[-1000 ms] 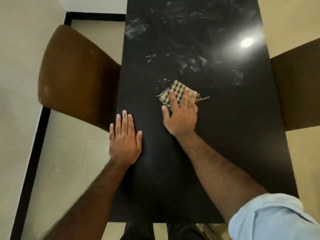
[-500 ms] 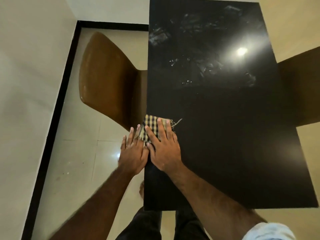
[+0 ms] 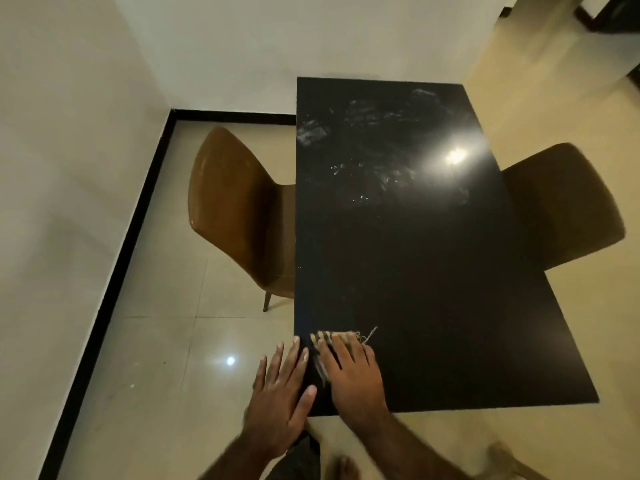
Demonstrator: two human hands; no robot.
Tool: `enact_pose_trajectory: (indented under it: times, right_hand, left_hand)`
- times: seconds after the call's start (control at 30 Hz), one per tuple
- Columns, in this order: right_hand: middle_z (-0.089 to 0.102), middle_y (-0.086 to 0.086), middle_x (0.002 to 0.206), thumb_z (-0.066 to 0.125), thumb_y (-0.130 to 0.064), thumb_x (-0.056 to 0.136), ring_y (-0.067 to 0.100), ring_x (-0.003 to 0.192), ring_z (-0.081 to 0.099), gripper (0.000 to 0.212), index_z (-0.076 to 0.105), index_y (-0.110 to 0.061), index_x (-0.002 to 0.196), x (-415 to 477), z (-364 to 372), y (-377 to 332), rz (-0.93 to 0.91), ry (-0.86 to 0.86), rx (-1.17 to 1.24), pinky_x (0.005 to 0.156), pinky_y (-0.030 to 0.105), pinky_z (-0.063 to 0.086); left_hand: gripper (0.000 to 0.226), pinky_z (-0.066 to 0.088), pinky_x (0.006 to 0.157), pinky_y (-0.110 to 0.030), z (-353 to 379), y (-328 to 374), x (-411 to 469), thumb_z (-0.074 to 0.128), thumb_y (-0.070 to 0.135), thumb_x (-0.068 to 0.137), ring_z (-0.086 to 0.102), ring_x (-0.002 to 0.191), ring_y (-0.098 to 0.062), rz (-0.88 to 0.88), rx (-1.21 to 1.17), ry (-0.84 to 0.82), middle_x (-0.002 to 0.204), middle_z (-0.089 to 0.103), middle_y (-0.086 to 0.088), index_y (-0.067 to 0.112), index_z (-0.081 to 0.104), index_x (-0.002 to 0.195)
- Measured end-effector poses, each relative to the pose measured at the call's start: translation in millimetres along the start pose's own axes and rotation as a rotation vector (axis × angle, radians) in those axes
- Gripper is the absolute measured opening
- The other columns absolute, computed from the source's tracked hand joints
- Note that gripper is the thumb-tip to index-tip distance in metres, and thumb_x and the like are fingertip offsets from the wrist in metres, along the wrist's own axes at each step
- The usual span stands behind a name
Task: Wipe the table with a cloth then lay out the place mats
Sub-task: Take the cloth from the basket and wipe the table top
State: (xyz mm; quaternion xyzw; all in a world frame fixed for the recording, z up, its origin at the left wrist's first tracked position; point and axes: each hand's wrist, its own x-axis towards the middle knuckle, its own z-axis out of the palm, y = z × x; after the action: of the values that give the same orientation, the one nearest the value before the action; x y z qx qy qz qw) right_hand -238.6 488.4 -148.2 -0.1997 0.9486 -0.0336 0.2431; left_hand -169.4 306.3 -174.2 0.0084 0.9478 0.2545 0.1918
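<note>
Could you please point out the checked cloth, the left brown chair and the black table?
checked cloth (image 3: 322, 337): head view, its exposed far edge.
left brown chair (image 3: 232, 209): head view, middle of the backrest.
black table (image 3: 433, 306): head view, bare middle of the top.

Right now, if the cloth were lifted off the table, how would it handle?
Probably floppy: the cloth lies flat and thin under the right hand, so it should droop when lifted. Likely light; loose threads trail from its frayed edge and may snag or shed. On the glossy table it should slide easily under a flat palm.
</note>
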Motion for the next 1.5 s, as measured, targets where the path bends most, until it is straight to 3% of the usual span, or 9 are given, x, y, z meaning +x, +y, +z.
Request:
enact_pose_trajectory:
  times: [0.1, 0.2, 0.33, 0.57, 0.7, 0.9, 1.17, 1.37, 1.5]
  right_hand:
    - [0.003, 0.007, 0.185, 0.065, -0.029, 0.109, 0.039, 0.171, -0.001, 0.092, 0.002, -0.030, 0.177, -29.5, -7.5, 11.4, 0.001, -0.075, -0.060, 0.136, 0.059, 0.011]
    - [-0.005, 0.006, 0.186, 0.061, -0.018, 0.110, 0.038, 0.171, -0.004, 0.089, 0.004, -0.035, 0.176, -52.7, -9.4, 13.8, 0.004, -0.123, -0.051, 0.135, 0.061, 0.018]
    - [-0.003, 0.006, 0.185, 0.061, -0.017, 0.108, 0.041, 0.170, 0.002, 0.087, 0.011, -0.043, 0.175, -78.2, -27.8, -6.7, -0.085, -0.141, -0.065, 0.134, 0.064, 0.019]
    - [0.016, 0.019, 0.181, 0.079, -0.022, 0.101, 0.048, 0.165, 0.022, 0.096, 0.019, -0.033, 0.175, -104.6, -77.2, -78.4, -0.360, 0.192, -0.138, 0.127, 0.064, 0.040]
    - [0.026, 0.025, 0.177, 0.068, -0.009, 0.106, 0.052, 0.159, 0.035, 0.083, 0.026, -0.027, 0.175, -100.0, -97.1, -132.5, -0.478, 0.348, -0.183, 0.120, 0.062, 0.050]
    - [0.037, 0.025, 0.171, 0.078, -0.018, 0.101, 0.052, 0.151, 0.047, 0.086, 0.029, -0.028, 0.171, -71.8, -110.3, -213.1, -0.549, 0.421, -0.246, 0.112, 0.061, 0.056]
    - [0.044, 0.027, 0.168, 0.078, -0.016, 0.100, 0.053, 0.145, 0.055, 0.082, 0.034, -0.027, 0.168, -11.6, -140.4, -325.5, -0.504, 0.487, -0.256, 0.106, 0.063, 0.059]
    - [0.050, 0.027, 0.164, 0.080, -0.018, 0.100, 0.051, 0.141, 0.060, 0.080, 0.038, -0.025, 0.167, 21.6, -183.9, -388.9, -0.394, 0.521, -0.249, 0.106, 0.061, 0.060]
    - [0.054, 0.027, 0.161, 0.083, -0.015, 0.097, 0.049, 0.138, 0.064, 0.080, 0.043, -0.024, 0.166, 51.3, -205.8, -408.7, -0.317, 0.501, -0.202, 0.104, 0.059, 0.062]
  left_hand:
    - [0.104, -0.014, 0.135, -0.045, 3.4, 0.4, -24.8, -0.023, 0.089, 0.086, -0.026, 0.168, -0.020, -0.037, 0.085, -0.024, 0.179, -0.027, 0.013, 0.037, -0.007, 0.174]
    - [0.105, -0.025, 0.126, -0.041, 2.8, -2.5, -45.4, -0.013, 0.089, 0.091, -0.016, 0.170, -0.030, -0.106, 0.182, 0.024, 0.180, -0.020, 0.004, 0.030, 0.003, 0.176]
    - [0.098, -0.021, 0.131, -0.051, -13.9, -2.3, -80.2, 0.006, 0.084, 0.101, -0.026, 0.167, -0.032, -0.232, 0.279, 0.055, 0.180, -0.028, -0.004, 0.023, -0.006, 0.176]
    - [0.102, -0.009, 0.136, -0.058, -72.5, -13.4, -153.7, 0.018, 0.083, 0.100, -0.024, 0.168, -0.033, -0.367, 0.379, 0.272, 0.183, -0.024, -0.006, 0.020, -0.003, 0.177]
    - [0.106, -0.007, 0.137, -0.059, -114.2, -37.6, -189.4, 0.013, 0.083, 0.097, -0.022, 0.169, -0.032, -0.414, 0.371, 0.428, 0.184, -0.019, -0.006, 0.017, 0.000, 0.178]
    - [0.105, -0.005, 0.137, -0.057, -161.2, -103.4, -218.1, 0.022, 0.081, 0.099, -0.018, 0.170, -0.031, -0.422, 0.360, 0.554, 0.185, -0.012, -0.006, 0.013, 0.008, 0.177]
    - [0.101, -0.007, 0.132, -0.050, -227.1, -213.0, -216.3, 0.044, 0.079, 0.097, 0.022, 0.168, -0.036, -0.339, 0.441, 0.597, 0.183, 0.023, -0.012, 0.009, 0.041, 0.169]
    - [0.102, 0.008, 0.131, -0.055, -288.5, -273.0, -198.0, 0.046, 0.082, 0.095, 0.023, 0.168, -0.036, -0.262, 0.461, 0.623, 0.181, 0.027, -0.011, 0.010, 0.044, 0.168]
    - [0.102, 0.003, 0.132, -0.054, -324.5, -302.2, -171.5, 0.049, 0.080, 0.095, 0.022, 0.168, -0.037, -0.217, 0.465, 0.640, 0.182, 0.025, -0.011, 0.009, 0.042, 0.169]
